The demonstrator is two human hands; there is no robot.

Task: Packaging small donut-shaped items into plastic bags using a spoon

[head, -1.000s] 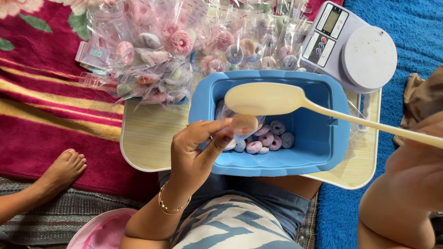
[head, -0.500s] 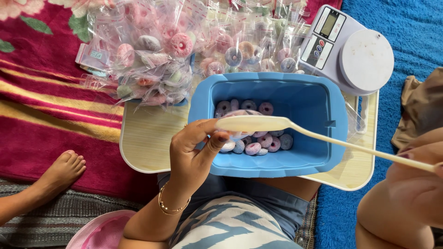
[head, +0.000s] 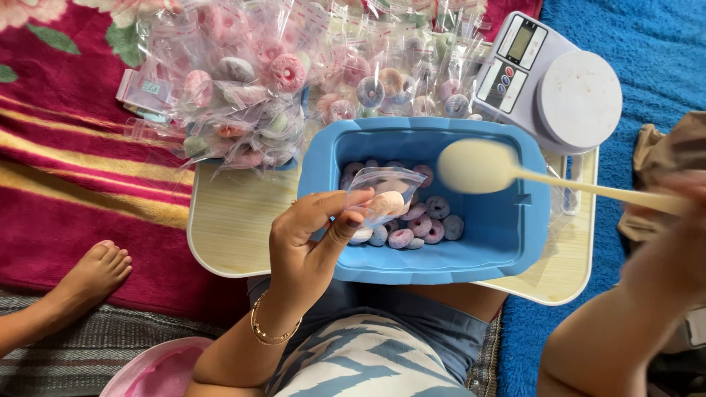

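left hand point(head: 312, 235) pinches a small clear bag point(head: 382, 195), now holding a pale sugared ring, over the blue tub point(head: 515, 242), while the blurred right hand point(head: 673, 213), gripping the spoon point(head: 478, 166), has lifted away empty.

Pile of clear packets of ring-shaped sweets point(head: 294, 81) heaped at the far edge of a pale wooden lap tray point(head: 235, 228). White kitchen scale point(head: 559, 84) at the tray's far right corner, partly on a blue rug point(head: 647, 44). Red striped blanket point(head: 81, 184) to the left, with a bare foot point(head: 92, 276) resting on it. Pink bowl point(head: 158, 371) near the bottom edge.
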